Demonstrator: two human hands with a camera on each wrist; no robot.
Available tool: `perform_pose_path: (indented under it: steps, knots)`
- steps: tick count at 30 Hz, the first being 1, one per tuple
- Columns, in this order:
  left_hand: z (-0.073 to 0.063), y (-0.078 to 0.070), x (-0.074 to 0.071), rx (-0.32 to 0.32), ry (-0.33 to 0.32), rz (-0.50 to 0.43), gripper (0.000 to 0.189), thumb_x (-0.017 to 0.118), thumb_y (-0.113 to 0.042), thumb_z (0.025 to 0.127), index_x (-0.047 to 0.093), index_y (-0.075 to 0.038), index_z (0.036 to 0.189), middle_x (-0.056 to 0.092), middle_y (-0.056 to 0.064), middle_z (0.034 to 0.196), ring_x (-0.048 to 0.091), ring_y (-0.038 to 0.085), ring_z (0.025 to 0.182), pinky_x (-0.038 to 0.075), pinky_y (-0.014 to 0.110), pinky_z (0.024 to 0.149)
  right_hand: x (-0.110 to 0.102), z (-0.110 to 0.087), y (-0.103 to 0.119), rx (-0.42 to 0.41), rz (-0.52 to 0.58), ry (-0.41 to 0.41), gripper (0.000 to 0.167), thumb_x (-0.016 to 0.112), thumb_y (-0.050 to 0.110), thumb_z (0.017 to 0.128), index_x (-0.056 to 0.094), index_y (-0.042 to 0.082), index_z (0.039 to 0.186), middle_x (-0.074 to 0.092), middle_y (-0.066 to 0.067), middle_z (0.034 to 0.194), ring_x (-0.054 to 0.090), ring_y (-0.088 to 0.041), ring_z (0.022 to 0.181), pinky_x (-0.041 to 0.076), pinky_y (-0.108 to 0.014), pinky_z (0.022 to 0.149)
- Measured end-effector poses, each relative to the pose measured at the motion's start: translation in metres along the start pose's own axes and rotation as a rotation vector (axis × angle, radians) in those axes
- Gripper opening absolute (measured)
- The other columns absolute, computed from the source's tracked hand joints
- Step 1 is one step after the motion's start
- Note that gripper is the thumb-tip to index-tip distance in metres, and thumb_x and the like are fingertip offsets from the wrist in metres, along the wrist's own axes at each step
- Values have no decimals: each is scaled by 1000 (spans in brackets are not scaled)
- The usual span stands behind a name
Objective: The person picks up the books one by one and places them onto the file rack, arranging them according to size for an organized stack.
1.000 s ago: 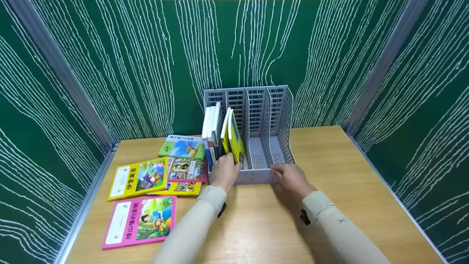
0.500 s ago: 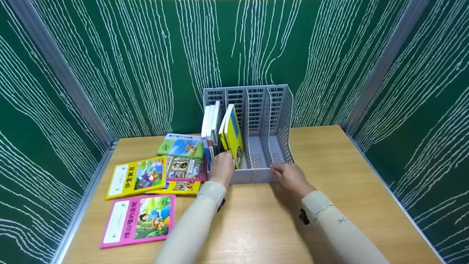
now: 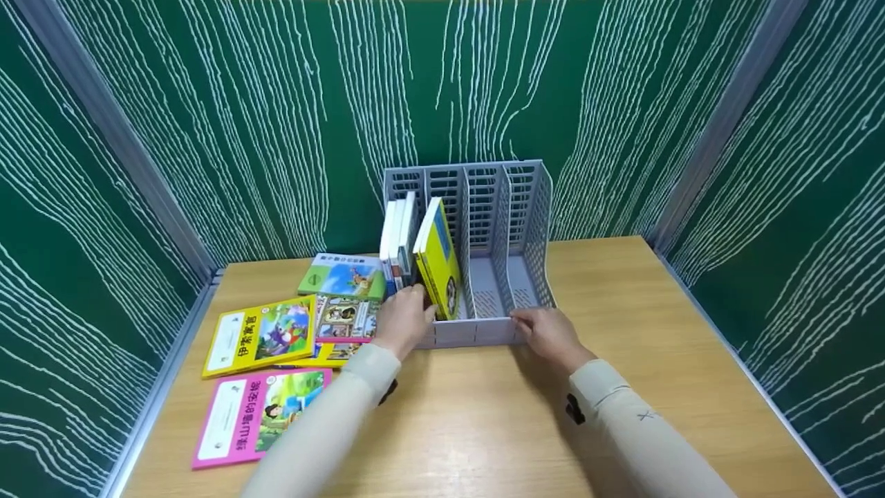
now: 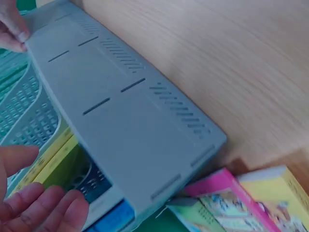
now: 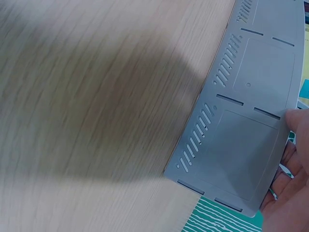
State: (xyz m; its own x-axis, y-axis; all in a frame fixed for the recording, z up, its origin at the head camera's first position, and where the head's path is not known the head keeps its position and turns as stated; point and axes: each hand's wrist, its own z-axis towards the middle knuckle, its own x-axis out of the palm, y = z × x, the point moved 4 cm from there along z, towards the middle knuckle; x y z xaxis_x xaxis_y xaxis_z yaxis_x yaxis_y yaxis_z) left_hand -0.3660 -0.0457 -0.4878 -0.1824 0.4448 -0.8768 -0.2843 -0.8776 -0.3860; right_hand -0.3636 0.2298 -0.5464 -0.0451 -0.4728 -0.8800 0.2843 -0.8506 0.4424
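- Pink-covered flat picture book (image 3: 231,422) lies on the pale wooden counter (image 3: 691,346), partly hidden by the cream left sleeve (image 3: 325,429); a sideways sweep of that arm could shove it.
- Yellow-covered flat picture book (image 3: 256,335) rests against a loose, overlapping pile of colourful paperbacks (image 3: 342,277); a knock could set them sliding.
- White-spined upright books (image 3: 393,232) stand in the leftmost compartment.
- Left hand (image 3: 403,321), relaxed and holding nothing, thumb apart from fingers, is at the front of the two left compartments; fingertip contact is unclear. Catching a book while withdrawing might topple it.
- Two thin yellow books (image 3: 437,263) stand in the second compartment; with spare room beside them, they may slump sideways.
- Grey perforated plastic organizer (image 3: 494,332) has its front lip pinched by the right hand (image 3: 553,335); too hard a pull would probably skew it.
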Motion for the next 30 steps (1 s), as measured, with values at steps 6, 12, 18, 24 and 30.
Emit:
perform_pose_path:
  steps: [6,12,18,24,30]
  knots:
    - [-16,22,-26,-57,42,-74,28,78,-29,102,73,-3,112,77,15,104,75,32,91,64,46,81,1,0,-2,-7,-3,3,28,66,14,108,77,3,131,76,-17,135,73,-39,127,56,-58,111]
    - [-32,55,-40,-137,74,-79,35,76,-31,103,74,-2,124,78,18,116,75,34,103,65,49,92,2,0,-2,-18,-10,-18,27,66,13,108,78,3,130,77,-17,133,73,-39,125,56,-58,110]
    - [-47,98,-50,-172,35,-59,35,78,-28,100,74,2,117,77,19,101,72,32,85,64,48,78,1,-2,0,-53,-3,-61,24,68,13,107,80,3,125,79,-17,127,76,-40,118,59,-58,105]
    - [-68,145,-60,-296,120,-60,31,78,-27,100,71,3,107,71,14,86,64,24,68,57,38,60,0,-3,3,-68,0,-78,23,69,13,106,81,3,123,80,-16,124,77,-40,117,60,-58,104]
    - [-92,181,-68,-439,233,16,51,80,-31,99,67,10,127,75,24,104,71,32,86,62,52,82,-2,-3,1,-41,2,-55,25,68,14,107,80,3,126,79,-16,128,75,-40,121,58,-58,107]
